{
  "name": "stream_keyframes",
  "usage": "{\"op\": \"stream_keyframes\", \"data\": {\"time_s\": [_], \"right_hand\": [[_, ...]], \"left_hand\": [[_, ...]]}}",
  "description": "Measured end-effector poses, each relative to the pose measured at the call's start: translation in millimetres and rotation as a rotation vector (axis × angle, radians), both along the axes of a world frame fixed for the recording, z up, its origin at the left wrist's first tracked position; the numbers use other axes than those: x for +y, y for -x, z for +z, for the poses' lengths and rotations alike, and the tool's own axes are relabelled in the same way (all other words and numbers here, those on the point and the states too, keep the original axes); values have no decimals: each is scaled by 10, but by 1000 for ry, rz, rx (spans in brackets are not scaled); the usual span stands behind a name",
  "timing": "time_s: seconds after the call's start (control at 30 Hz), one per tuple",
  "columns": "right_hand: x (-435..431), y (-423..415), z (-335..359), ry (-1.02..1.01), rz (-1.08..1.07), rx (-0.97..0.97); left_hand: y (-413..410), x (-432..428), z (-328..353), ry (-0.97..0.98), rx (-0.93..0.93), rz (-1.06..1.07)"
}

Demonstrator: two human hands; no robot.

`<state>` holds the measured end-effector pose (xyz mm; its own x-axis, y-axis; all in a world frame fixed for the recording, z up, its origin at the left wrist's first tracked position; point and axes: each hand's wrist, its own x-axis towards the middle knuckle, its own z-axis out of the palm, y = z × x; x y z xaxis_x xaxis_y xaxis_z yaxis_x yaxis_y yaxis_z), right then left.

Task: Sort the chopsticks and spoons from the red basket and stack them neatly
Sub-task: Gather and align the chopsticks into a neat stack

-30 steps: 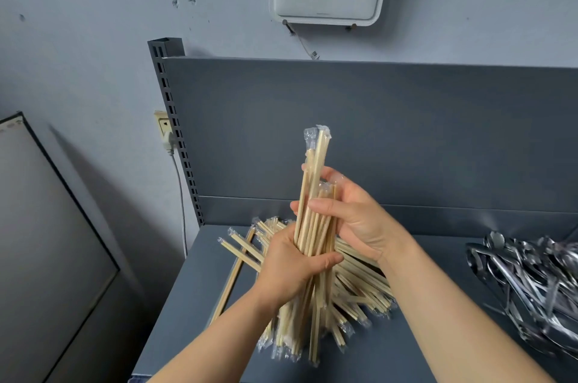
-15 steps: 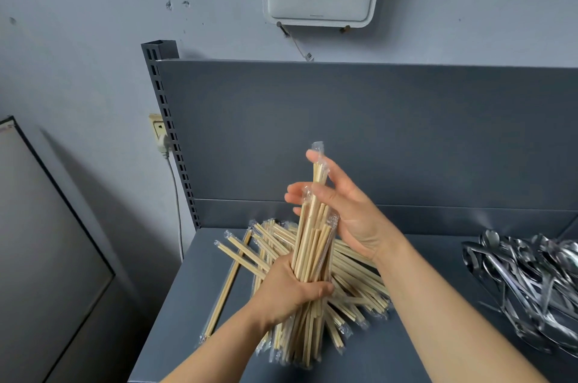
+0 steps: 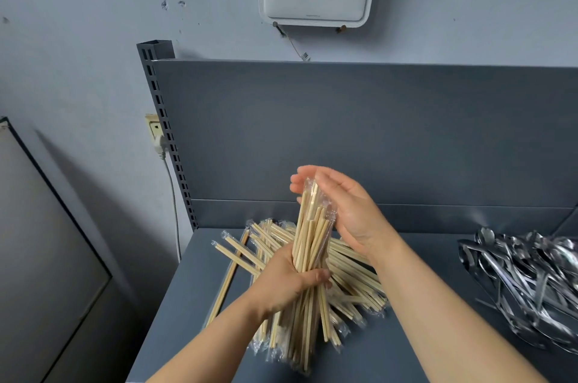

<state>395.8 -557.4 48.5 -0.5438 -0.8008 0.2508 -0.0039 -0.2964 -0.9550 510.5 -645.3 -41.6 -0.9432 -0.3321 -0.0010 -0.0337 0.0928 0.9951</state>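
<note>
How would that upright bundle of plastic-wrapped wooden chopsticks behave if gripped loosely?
The bundle of plastic-wrapped wooden chopsticks would probably slip: glossy clear sleeves let sticks slide. It likely splays too, since its lower ends fan out below the gripping left hand. The straight sticks look stiff and light.

Grey shelf [image 3: 406, 348]: loose pile of wrapped chopsticks [image 3: 353, 273] left-centre, heap of metal spoons [image 3: 531, 282] far right, well apart.

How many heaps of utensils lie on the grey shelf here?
2. A heap of wrapped chopsticks lies left of centre; a heap of metal spoons lies at the right edge. More may lie out of frame.
</note>
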Motion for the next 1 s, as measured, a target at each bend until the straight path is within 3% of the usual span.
{"op": "stream_keyframes", "data": {"time_s": [0.13,0.27,0.5,0.7,0.87,1.0], "right_hand": [[54,75,92,58,74,-94],[114,97,-14,-99,175,-76],[141,28,-131,-146,-5,-76],[100,-8,-237,-54,79,-214],[102,-92,-431,-241,106,-57],[66,-106,-391,-251,118,28]], "left_hand": [[83,-37,134,2,94,59],[141,-15,86,32,152,77],[149,37,-165,58,52,25],[142,31,-170,-16,133,21],[133,47,-128,-18,182,0],[52,5,-220,-1,75,-43]]}}
